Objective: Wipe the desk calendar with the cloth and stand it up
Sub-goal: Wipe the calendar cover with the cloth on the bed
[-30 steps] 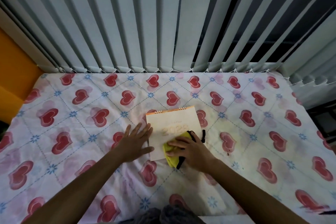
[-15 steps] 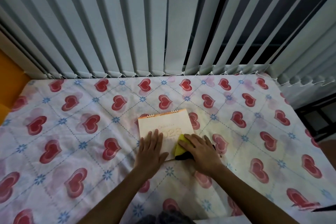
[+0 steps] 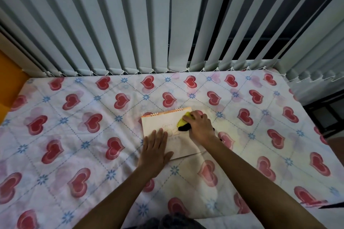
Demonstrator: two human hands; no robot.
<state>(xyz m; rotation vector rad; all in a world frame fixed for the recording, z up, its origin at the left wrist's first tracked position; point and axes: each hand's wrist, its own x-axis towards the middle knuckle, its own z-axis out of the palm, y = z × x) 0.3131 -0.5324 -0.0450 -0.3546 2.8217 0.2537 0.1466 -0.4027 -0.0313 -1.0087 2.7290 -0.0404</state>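
A cream desk calendar [image 3: 161, 123] with an orange spiral-bound top edge lies flat on the heart-patterned sheet, near the middle of the surface. My left hand [image 3: 156, 148] rests palm down, fingers apart, on its near left part and pins it. My right hand [image 3: 200, 127] grips a yellow and black cloth [image 3: 183, 123] and presses it on the calendar's far right corner, close to the spiral. Most of the cloth is hidden under my fingers.
The white sheet with red hearts [image 3: 74, 135] covers the whole surface. Grey vertical blinds [image 3: 130, 24] hang along the far edge. An orange wall [image 3: 9, 83] stands at the left. A dark frame [image 3: 323, 115] lies beyond the right edge.
My right hand has slid the cloth from the calendar's near edge up to its far right corner. My left hand has shifted from the left side onto the calendar's near left part.
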